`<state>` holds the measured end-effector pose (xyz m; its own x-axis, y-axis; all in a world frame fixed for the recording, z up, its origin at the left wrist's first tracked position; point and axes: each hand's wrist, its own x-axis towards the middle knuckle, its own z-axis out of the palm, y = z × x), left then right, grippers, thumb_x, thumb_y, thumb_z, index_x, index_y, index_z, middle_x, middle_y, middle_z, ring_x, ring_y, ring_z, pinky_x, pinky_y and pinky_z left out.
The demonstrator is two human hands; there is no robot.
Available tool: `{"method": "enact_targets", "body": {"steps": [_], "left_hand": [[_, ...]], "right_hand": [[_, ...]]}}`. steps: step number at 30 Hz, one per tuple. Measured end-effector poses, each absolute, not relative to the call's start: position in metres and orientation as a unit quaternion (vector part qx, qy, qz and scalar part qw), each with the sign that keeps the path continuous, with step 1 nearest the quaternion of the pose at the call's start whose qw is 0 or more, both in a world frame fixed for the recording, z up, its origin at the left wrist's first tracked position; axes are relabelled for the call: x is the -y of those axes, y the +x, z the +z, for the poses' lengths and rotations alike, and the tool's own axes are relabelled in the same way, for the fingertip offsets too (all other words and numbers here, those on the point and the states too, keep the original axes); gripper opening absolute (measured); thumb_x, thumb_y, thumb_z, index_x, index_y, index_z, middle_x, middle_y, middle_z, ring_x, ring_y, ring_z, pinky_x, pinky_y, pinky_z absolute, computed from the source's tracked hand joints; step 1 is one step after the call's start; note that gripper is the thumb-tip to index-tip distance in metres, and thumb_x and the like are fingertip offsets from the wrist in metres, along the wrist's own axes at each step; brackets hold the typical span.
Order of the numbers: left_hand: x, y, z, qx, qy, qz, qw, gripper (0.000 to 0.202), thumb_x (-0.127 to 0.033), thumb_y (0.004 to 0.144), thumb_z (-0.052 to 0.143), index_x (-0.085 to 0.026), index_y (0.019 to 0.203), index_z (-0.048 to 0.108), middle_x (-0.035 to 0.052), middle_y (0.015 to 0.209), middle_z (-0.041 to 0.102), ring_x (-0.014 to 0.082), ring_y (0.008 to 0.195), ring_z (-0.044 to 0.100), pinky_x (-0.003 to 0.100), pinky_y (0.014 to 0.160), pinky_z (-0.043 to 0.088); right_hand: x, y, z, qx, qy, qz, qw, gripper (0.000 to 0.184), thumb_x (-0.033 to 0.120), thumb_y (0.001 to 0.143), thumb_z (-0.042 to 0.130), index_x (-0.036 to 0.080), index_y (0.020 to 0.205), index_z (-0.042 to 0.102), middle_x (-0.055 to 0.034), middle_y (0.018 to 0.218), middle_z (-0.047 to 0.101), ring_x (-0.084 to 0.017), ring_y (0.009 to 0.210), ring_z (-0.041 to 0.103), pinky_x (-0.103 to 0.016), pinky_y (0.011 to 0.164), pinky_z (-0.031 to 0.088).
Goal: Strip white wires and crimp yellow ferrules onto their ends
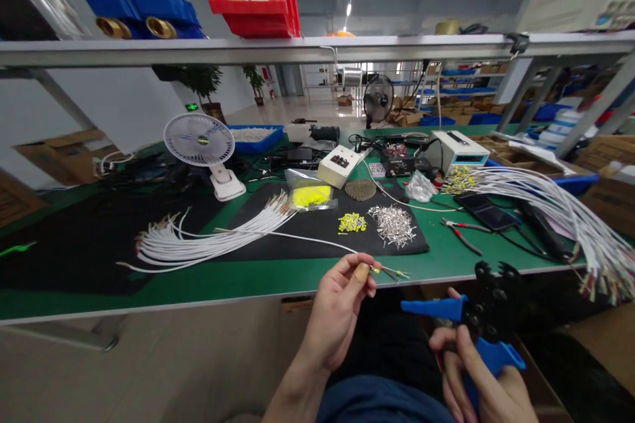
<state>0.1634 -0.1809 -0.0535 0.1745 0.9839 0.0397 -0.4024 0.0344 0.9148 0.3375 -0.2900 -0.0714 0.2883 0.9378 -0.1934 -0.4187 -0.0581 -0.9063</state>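
My left hand (342, 304) pinches the end of a white cable (310, 238) just past the bench's front edge. Small yellow-collared ferrules (401, 273) sit on the thin wires that stick out beyond my fingertips. A tan covering wraps the left thumb. In my right hand (479, 370) is a crimping tool with blue handles (434, 308) and black jaws (496, 297), its handles spread apart. The jaws point up and away, with no wire between them. On the black mat lie a pile of yellow ferrules (352, 223) and a pile of bare metal terminals (393, 225).
A bundle of white cables (213, 244) lies on the left, and another bundle (540, 198) hangs over the right edge. Red-handled cutters (466, 236), a phone (486, 211), a bag of yellow pieces (311, 195) and a small white fan (201, 145) stand or lie around. A shelf (317, 47) crosses above.
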Motion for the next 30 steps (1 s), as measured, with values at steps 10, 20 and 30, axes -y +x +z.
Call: {"method": "enact_targets", "body": {"steps": [10, 20, 30], "left_hand": [[0.241, 0.174, -0.054, -0.345, 0.501, 0.544, 0.578, 0.01, -0.032, 0.104, 0.064, -0.029, 0.104, 0.074, 0.0029, 0.105, 0.058, 0.0138, 0.082, 0.055, 0.025, 0.071, 0.044], [0.247, 0.176, -0.051, -0.337, 0.615, 0.518, 0.491, 0.021, -0.021, 0.104, 0.062, -0.035, 0.109, 0.077, 0.0039, 0.104, 0.064, 0.0191, 0.095, 0.064, 0.029, 0.08, 0.053], [0.243, 0.163, -0.042, -0.378, 0.699, 0.455, 0.403, 0.008, -0.023, 0.101, 0.067, -0.028, 0.106, 0.071, 0.0014, 0.097, 0.072, 0.016, 0.079, 0.066, 0.025, 0.071, 0.053]], "right_hand": [[0.28, 0.307, -0.029, 0.237, -0.477, 0.542, 0.65, 0.039, 0.044, 0.08, 0.092, 0.021, 0.107, 0.074, -0.0002, 0.073, 0.067, 0.002, 0.035, 0.024, -0.013, 0.032, 0.025], [0.283, 0.305, -0.032, 0.226, -0.474, 0.54, 0.658, 0.086, 0.04, 0.083, 0.09, 0.033, 0.156, 0.044, -0.0053, 0.096, 0.072, 0.004, 0.036, 0.027, -0.011, 0.033, 0.029], [0.283, 0.309, -0.042, 0.25, -0.53, 0.508, 0.631, 0.095, 0.044, 0.08, 0.092, 0.031, 0.158, 0.04, -0.003, 0.086, 0.074, -0.001, 0.032, 0.035, -0.012, 0.031, 0.026]]}}
